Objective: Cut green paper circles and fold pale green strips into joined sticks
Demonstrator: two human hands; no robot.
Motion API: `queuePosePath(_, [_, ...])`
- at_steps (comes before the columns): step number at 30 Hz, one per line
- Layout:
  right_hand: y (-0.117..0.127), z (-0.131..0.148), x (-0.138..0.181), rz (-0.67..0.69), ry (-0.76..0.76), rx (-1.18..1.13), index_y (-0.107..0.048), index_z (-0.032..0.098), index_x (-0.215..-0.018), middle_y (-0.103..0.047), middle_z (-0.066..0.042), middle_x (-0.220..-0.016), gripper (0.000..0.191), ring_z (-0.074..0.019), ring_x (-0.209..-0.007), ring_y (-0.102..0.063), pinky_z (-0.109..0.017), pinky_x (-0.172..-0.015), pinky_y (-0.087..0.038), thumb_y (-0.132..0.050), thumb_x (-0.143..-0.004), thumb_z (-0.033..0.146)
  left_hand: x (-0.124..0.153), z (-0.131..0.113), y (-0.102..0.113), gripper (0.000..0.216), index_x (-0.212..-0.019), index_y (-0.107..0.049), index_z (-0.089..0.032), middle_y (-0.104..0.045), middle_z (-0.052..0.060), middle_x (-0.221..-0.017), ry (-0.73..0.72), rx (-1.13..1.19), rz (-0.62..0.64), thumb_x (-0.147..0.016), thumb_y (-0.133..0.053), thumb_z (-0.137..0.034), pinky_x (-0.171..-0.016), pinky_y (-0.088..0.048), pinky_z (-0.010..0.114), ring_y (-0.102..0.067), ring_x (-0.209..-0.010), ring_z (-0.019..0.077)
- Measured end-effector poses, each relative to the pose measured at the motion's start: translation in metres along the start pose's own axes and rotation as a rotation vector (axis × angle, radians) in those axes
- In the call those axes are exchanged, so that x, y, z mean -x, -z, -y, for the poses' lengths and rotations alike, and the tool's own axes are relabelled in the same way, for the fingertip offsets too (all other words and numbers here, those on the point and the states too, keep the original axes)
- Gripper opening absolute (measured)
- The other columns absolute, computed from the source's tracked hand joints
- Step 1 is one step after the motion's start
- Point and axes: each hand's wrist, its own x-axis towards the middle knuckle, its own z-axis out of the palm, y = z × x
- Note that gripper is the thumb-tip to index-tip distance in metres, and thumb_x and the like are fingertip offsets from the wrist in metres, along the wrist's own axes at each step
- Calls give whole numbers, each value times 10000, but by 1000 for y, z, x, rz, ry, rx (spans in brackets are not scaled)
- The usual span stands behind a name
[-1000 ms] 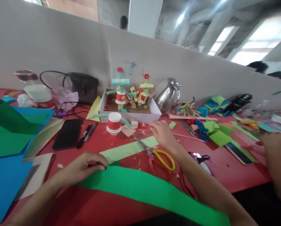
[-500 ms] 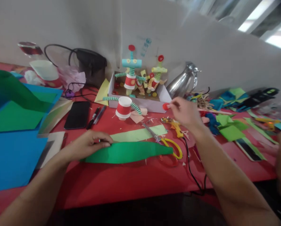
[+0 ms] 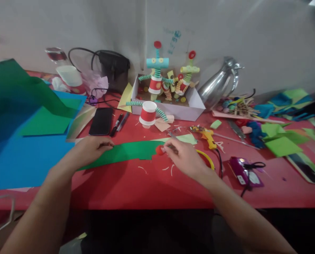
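Near the table's front, a strip of green paper (image 3: pixel 131 150) lies in front of a paper-cup figure (image 3: pixel 148 114) with folded paper-spring arms. My left hand (image 3: pixel 87 153) is closed at the strip's left part, thumb and fingers at its upper edge. Between the fingertips of my right hand (image 3: pixel 186 157) is a small red disc (image 3: pixel 160 150), held over the strip's right end. That hand partly covers a pair of scissors, whose yellow handle (image 3: pixel 207 158) shows beside it. Pale green paper (image 3: pixel 185 138) lies behind the fingers.
A white box (image 3: pixel 170 109) with finished-looking cup figures stands behind, beside a steel jug (image 3: pixel 218 83). Right are a yellow glue gun (image 3: pixel 209 139) and a purple corded device (image 3: pixel 244 173). Left are a phone (image 3: pixel 101 121), pens (image 3: pixel 119 123) and blue sheets (image 3: pixel 49 158).
My right hand has brought the red disc from beside the box down and left to the green strip. The view has shifted, and the strip's right end now lies under the disc.
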Motion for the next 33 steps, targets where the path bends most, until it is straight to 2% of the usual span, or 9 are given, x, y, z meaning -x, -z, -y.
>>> queuePosePath(3, [-13,-7,-23,38,49,159,-595,201,-918,-725,-29,-862,122,-174,-753,-657,-276,-646,-419,-493,-982,221,-3,-8,1,281,-981,-725,-186,-741,68,-1039,-90,-88,-126,-909,-476,-294,-908,-475,382,-639,-1004,247])
queuePosePath(6, [-24,-15,-36,67,102,317,-603,180,-929,-721,-70,-912,140,-211,-813,-654,-301,-666,-404,-478,-983,211,-10,-41,-3,277,-1041,-718,-176,-729,87,-1089,-163,-119,-241,-920,-485,-264,-995,-457,418,-631,-1062,252])
queuePosePath(9, [-32,-21,-38,81,115,343,-617,166,-959,-717,-100,-976,142,-230,-876,-650,-317,-708,-415,-476,-970,181,-22,-80,-22,316,-1138,-681,-209,-718,68,-1153,-295,-8,-85,-827,-627,-208,-976,-492,396,-649,-1085,253])
queuePosePath(12, [-34,-25,-37,92,135,300,-625,178,-1010,-715,-87,-1041,152,-225,-951,-646,-318,-775,-438,-487,-952,150,-35,-103,-50,459,-1210,-601,-208,-712,78,-1134,-299,93,5,-764,-697,-158,-870,-536,382,-674,-1027,259])
queuePosePath(16, [-26,-30,-37,106,134,110,-624,196,-1088,-723,-65,-1088,189,-212,-978,-660,-314,-821,-463,-519,-940,146,-41,-106,-80,355,-1146,-590,-190,-702,88,-1043,-268,119,-37,-802,-671,-154,-810,-539,393,-671,-949,258])
queuePosePath(20, [-10,-35,-35,73,-7,4,-611,208,-1135,-740,-50,-1050,295,-193,-936,-685,-288,-767,-474,-462,-923,68,-42,-100,-90,267,-1074,-611,-191,-698,86,-1000,-289,141,-115,-817,-676,-161,-823,-535,394,-657,-940,251])
queuePosePath(26, [9,-37,-33,123,-132,156,-669,205,-952,-736,-35,-918,188,-186,-817,-653,-278,-684,-409,-552,-874,79,-45,-101,-89,295,-1092,-627,-211,-722,57,-1001,-339,176,-156,-810,-702,-164,-832,-542,379,-663,-929,226])
queuePosePath(30, [8,-39,-31,198,-125,231,-632,201,-847,-674,-11,-800,146,-156,-727,-586,-267,-617,-339,-601,-824,61,-46,-108,-91,259,-1042,-655,-218,-728,40,-982,-395,211,-153,-804,-698,-127,-836,-540,362,-656,-914,208])
queuePosePath(33, [5,-42,-31,207,-93,242,-604,197,-836,-660,-11,-821,156,-149,-735,-575,-262,-623,-337,-599,-809,44,-46,-111,-92,288,-1040,-652,-222,-724,39,-988,-378,216,-132,-781,-709,-111,-843,-537,368,-651,-929,213])
